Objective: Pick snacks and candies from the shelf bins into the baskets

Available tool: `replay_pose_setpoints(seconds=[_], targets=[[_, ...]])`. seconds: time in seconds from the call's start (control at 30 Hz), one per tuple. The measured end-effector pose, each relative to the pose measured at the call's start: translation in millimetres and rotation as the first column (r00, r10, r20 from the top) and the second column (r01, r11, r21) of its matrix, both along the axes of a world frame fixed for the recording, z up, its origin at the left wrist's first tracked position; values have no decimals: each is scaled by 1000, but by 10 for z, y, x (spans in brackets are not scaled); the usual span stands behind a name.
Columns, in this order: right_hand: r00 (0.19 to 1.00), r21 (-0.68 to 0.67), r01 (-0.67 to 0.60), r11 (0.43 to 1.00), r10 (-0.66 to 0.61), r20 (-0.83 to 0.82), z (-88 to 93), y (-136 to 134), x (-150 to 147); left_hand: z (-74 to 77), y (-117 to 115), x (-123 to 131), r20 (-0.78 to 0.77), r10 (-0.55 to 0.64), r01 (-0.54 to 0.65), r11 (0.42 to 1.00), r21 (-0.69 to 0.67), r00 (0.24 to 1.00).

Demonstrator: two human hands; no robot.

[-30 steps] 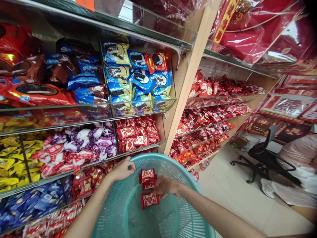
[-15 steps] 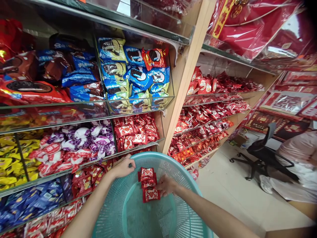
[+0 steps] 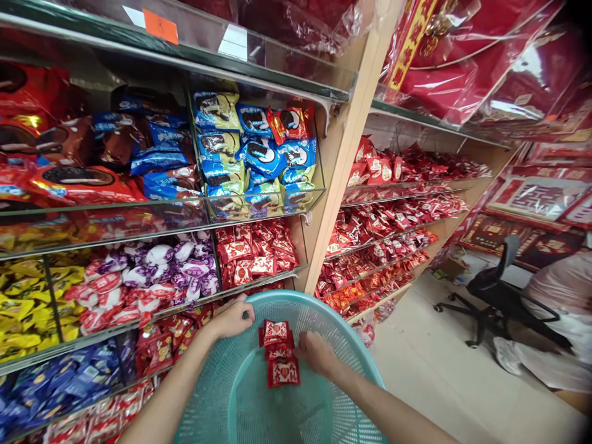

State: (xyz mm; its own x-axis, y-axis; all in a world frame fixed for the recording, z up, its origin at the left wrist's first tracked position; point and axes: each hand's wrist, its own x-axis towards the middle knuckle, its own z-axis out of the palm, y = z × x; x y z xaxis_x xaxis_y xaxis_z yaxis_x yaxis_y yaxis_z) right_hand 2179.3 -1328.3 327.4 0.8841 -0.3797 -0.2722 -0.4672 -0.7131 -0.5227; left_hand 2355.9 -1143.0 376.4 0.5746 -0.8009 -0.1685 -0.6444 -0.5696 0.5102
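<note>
In the basket [image 3: 277,416], red packets [image 3: 279,351] run from far wall toward near rim, just left of the nearer right hand [image 3: 319,354], half-curled, grip unclear; the left hand [image 3: 232,317] grips the far-left rim.

Teal mesh basket [image 3: 282,416] with red-and-white packets [image 3: 283,372] inside

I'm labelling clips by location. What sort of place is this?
Probably a sweet shop: wrapped sweets heaped loose, biscuit packs on display above them, and an orange tag marked 8, perhaps a price.
</note>
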Motion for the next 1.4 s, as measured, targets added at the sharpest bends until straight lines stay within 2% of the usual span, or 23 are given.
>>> replay_pose_setpoints(seconds=[0.1, 0.17, 0.23, 0.33, 0.4, 0.47, 0.57, 0.67, 0.83, 1.0, 1.07, 1.13, 1.2, 1.3, 1.4], targets=[[998, -244, -65, 968, 61, -26, 327, 52, 30, -29, 22, 11, -11, -4, 4, 1000, -26, 1000], [993, -327, -120, 937, 114, -39, 657, 102, 90, -54, 41, 22, -18, -1, 0, 999, -48, 1000], [986, -337, -152, 929, 168, 21, 1048, 163, 193, -75, 57, 31, -20, 5, -6, 998, -61, 1000], [919, -260, -177, 949, 254, 301, 1591, 271, 455, -90, 68, 39, -13, -8, 7, 997, -71, 1000], [851, -260, -148, 954, 257, 458, 1831, 347, 693, -96, 67, 42, 1, -18, 18, 997, -80, 1000], [819, -274, -91, 957, 228, 527, 1958, 423, 947, -107, 65, 46, 10, -18, 19, 996, -88, 1000], [831, -308, -12, 951, 180, 526, 2009, 525, 1261, -137, 67, 59, 3, -11, 11, 995, -99, 1000], [850, -354, 15, 935, 175, 497, 1994, 592, 1437, -166, 75, 75, -8, -8, 7, 994, -113, 1000], [881, -330, 28, 944, 132, 455, 1948, 580, 1539, -155, 80, 76, -13, -11, 10, 994, -110, 1000], [862, -249, 53, 967, 82, 500, 1904, 494, 1598, -124, 70, 70, -28, -21, 18, 995, -101, 999], [828, -159, 42, 986, 55, 557, 1891, 474, 1618, -131, 72, 74, -27, -24, 21, 994, -108, 999], [777, -13, -1, 1000, 9, 629, 1888, 467, 1615, -144, 77, 81, -21, -27, 24, 993, -115, 999], [713, 165, -72, 984, -65, 699, 1906, 468, 1563, -154, 82, 86, -19, -25, 23, 993, -119, 1000], [626, 394, -189, 899, -199, 754, 1986, 468, 1347, -147, 82, 86, -21, -24, 21, 993, -114, 999], [614, 536, -245, 808, -298, 731, 2051, 440, 988, -119, 72, 74, -25, -24, 21, 995, -96, 999]])
